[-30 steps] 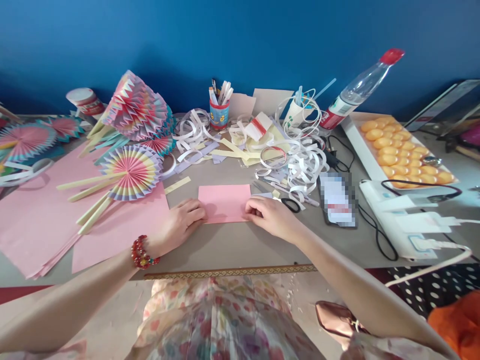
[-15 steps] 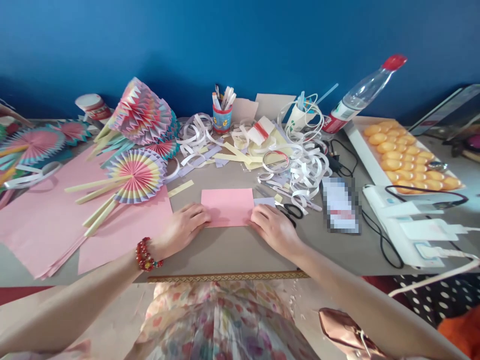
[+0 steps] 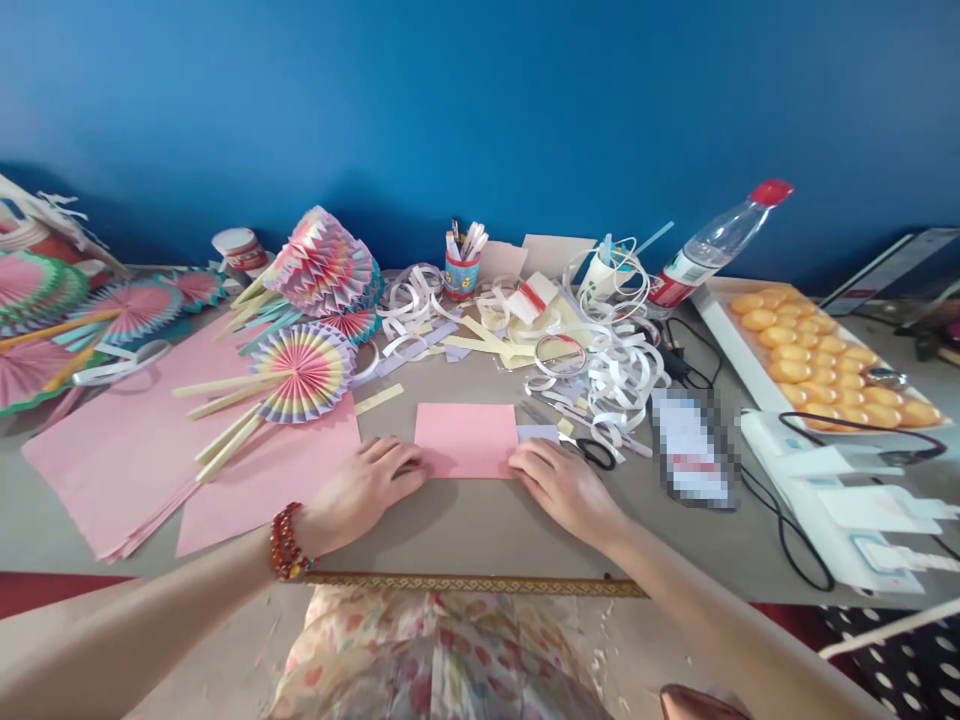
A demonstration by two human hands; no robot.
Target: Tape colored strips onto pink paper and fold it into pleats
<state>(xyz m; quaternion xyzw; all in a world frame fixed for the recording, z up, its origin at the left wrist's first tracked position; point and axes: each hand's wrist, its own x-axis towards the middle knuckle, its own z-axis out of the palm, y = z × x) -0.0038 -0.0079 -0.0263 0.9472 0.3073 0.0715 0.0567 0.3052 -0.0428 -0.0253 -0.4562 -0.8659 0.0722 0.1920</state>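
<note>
A pink rectangle of paper (image 3: 466, 440) lies flat on the grey table in front of me, its long side running left to right. My left hand (image 3: 381, 492), with a red bead bracelet (image 3: 285, 543) at the wrist, is closed at its lower left corner. At the lower right corner, my right hand (image 3: 564, 486) pinches the edge with bent fingers. Black-handled scissors (image 3: 596, 453) rest just beyond the right hand. A pleated paper fan (image 3: 304, 372) with pale yellow sticks lies to the left, on larger pink sheets (image 3: 135, 460).
Curled white paper strips (image 3: 619, 375) are heaped behind the paper. Further back stand a pen cup (image 3: 461, 272) and a tilted plastic bottle (image 3: 712, 245). To the right lie a blurred-out phone (image 3: 691, 450), a white power strip (image 3: 832, 500) and a yellow tray (image 3: 825, 360).
The view has shifted, so the table sits lower in it and more fans show at the left. Both hands stay at the pink paper's lower corners, which still lies flat.
</note>
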